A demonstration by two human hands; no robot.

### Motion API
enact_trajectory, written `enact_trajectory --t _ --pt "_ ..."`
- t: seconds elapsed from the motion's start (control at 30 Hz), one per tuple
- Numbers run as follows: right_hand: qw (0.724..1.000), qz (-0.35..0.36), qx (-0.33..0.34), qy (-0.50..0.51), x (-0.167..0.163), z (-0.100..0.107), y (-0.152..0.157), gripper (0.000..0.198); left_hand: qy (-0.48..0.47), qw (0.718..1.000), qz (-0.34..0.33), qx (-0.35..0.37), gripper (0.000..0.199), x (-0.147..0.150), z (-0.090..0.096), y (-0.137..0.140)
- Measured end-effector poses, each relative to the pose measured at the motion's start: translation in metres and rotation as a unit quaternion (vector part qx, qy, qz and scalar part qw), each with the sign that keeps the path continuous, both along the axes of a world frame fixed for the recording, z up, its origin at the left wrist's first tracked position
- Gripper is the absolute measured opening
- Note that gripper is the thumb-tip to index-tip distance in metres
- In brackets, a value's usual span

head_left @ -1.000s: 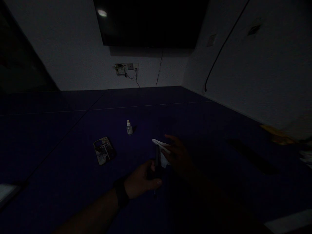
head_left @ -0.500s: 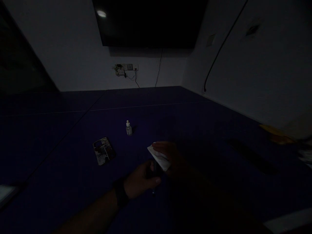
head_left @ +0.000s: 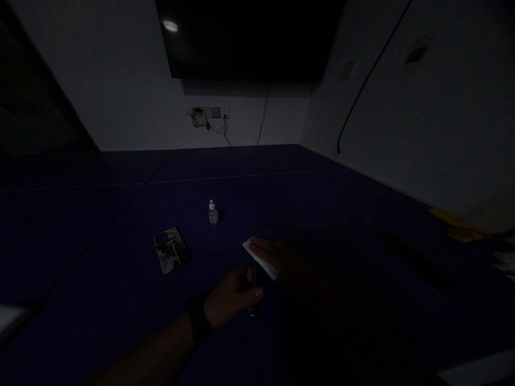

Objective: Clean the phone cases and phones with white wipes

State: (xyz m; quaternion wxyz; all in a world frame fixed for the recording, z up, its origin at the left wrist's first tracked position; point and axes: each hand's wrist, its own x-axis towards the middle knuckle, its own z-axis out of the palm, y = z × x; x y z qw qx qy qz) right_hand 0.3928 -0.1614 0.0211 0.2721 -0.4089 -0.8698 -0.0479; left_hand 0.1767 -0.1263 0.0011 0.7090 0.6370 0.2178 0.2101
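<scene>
In the dim head view, my left hand [head_left: 235, 295], with a dark band on its wrist, is closed round the edge of a thin dark slab [head_left: 254, 273] that looks like a phone. A small shiny spot shows at its lower end. My right hand [head_left: 281, 257] presses a folded white cloth or tissue [head_left: 259, 260] against the slab's face with its fingers laid together over it. The cloth and deep shadow hide most of the slab. Left of the hands lies a patterned phone case [head_left: 172, 250], and a small dropper bottle [head_left: 213, 213] stands upright beyond it.
Everything rests on a dark blue table [head_left: 249, 198]. A long dark object [head_left: 414, 260] and a yellow item [head_left: 458, 222] lie to the right. A pale flat thing [head_left: 10, 320] is at the left edge. A screen [head_left: 249, 43] hangs above wall sockets [head_left: 211, 112].
My right hand and the white cloth have shifted slightly over the slab, with the fingers now flatter. My left hand keeps its hold almost unmoved. The bottle and case stay put.
</scene>
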Motion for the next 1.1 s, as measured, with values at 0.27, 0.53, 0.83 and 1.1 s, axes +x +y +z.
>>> enact_trajectory --t 0.27,0.53,0.83,1.1 --pt "0.998 0.053 -0.004 0.024 -0.001 0.004 -0.003 0.057 -0.002 1.0 -0.01 0.012 0.072 0.0 -0.002 0.003" --pt "0.985 0.014 -0.068 0.158 -0.004 -0.005 0.008 0.056 -0.011 1.0 -0.013 0.001 0.072 -0.001 -0.005 -0.001" --pt "0.977 0.026 -0.096 0.189 -0.009 -0.002 -0.005 0.053 -0.015 1.0 -0.011 0.012 0.071 -0.001 -0.004 0.0" --pt "0.979 0.009 -0.104 0.175 -0.01 -0.007 0.004 0.06 -0.008 1.0 -0.017 0.008 0.073 -0.002 -0.002 0.0"
